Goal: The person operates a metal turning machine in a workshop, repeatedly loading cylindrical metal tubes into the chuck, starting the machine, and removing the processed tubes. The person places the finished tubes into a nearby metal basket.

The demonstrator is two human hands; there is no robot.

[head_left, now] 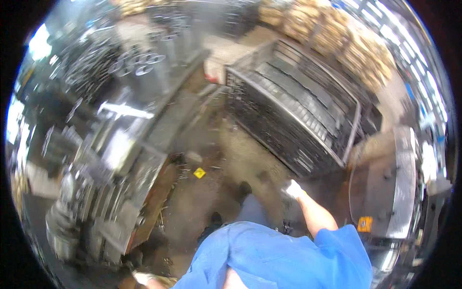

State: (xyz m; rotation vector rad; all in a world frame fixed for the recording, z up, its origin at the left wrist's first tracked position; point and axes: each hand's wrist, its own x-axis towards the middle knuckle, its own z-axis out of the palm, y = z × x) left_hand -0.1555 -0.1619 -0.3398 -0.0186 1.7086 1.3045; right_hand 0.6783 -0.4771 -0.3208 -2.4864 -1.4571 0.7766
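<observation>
Nearest you is your blue shirt point(274, 255), with your left hand point(143, 278) low at the lower left edge; it looks white-gloved, but blur leaves me unable to tell whether its grip is released or clenched. The machine point(113, 207) stands beside it on your left. Your right hand point(291, 189), also white-covered, reaches forward near the closest corner of the dark metal crate; I can't tell the state of that grip either, nor whether it touches the crate. On your right stands a rounded metal casing point(385, 183) with 1 orange label point(365, 224). Ahead, 1 yellow square point(199, 172) lies on the stained floor point(240, 154).

The crate point(274, 127) sits ahead and to your right, holding rows of flat grey pieces point(301, 96). It looks rigid and, loaded, probably too heavy to lift by hand; its top rail would be the firmest hold. The pieces look stiff, likely metal, perhaps slick and sharp-edged; best taken by opposite edges.

Farther off, open-ended tubes point(137, 62) stand at left, and tan bundles point(317, 24) are stacked behind the crate.
</observation>
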